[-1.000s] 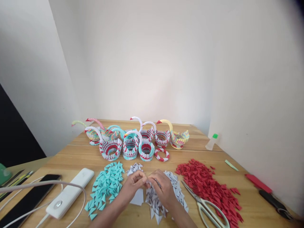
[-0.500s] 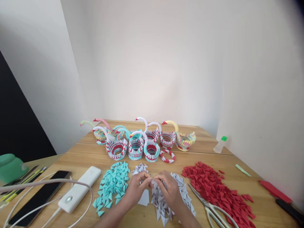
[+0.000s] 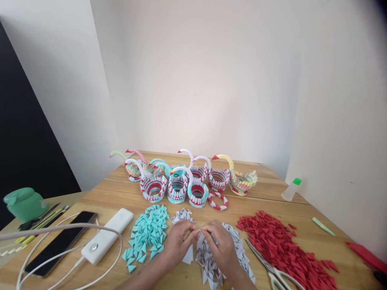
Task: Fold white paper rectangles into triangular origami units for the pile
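Note:
My left hand [image 3: 179, 242] and my right hand [image 3: 222, 245] meet at the fingertips over the table. Both are closed in a pinch on a small piece of white paper, mostly hidden by the fingers. Under and around my right hand spreads a pile of folded grey-white paper triangles [image 3: 205, 257]. A smaller grey-white heap [image 3: 182, 214] lies just beyond my left hand, and a flat white paper slip [image 3: 188, 257] rests beside that wrist. To the left of my left hand is a pile of turquoise paper triangles [image 3: 148, 233].
Red paper triangles [image 3: 281, 245] and scissors [image 3: 266, 264] lie at right. Several paper swans [image 3: 153, 189] and a red-white ring [image 3: 218, 201] stand behind. A phone [image 3: 60, 243], white power bank [image 3: 107, 235] and looping cables occupy the left; a green-capped bottle [image 3: 290, 190] is back right.
The view has shifted slightly left, so the tabletop things appear further right. My hands stay together, their fingertips still pinched at the same spot between the piles.

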The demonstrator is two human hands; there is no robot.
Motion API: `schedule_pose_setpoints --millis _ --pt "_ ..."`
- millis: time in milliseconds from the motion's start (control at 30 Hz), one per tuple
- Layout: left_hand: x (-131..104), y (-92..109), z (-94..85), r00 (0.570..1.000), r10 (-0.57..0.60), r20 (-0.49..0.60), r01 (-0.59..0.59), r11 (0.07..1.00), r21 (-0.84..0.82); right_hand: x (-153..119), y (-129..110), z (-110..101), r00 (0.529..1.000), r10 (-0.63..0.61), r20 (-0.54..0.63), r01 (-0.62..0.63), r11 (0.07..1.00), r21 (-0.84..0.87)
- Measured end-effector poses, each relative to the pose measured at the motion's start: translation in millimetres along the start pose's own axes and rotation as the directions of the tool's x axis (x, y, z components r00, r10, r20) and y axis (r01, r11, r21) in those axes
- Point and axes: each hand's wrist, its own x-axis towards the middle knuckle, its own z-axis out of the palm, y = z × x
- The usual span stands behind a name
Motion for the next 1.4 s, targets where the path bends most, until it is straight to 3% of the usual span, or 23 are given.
schedule_pose_setpoints --millis 467,800,1033,1267,1400 --pt "-0.4 0.0 3.6 0.999 0.030 0.030 -0.030 1.000 -0.007 1.6 -2.1 -0.1 0.999 0.023 0.029 -0.023 1.000 0.006" --pt "0.0 2.4 3.8 0.999 -0.046 0.016 0.046 0.999 0.000 -0.5 2.2 1.9 0.998 0.041 0.042 -0.041 0.999 0.009" --pt "1.3 3.0 -0.1 0.998 -0.014 0.063 0.017 0.999 -0.044 -0.9 -2.1 2.0 0.997 0.066 0.035 -0.066 0.998 0.000" --pt "0.6 -4.6 1.6 0.999 -0.010 0.034 0.011 1.000 -0.029 -5.4 0.8 2.8 0.997 0.069 0.036 -0.068 0.997 -0.045" --pt "0.5 -2.7 1.5 0.998 -0.048 0.047 0.048 0.999 -0.015 -6.5 2.6 3.5 0.996 0.085 0.038 -0.083 0.996 -0.045"
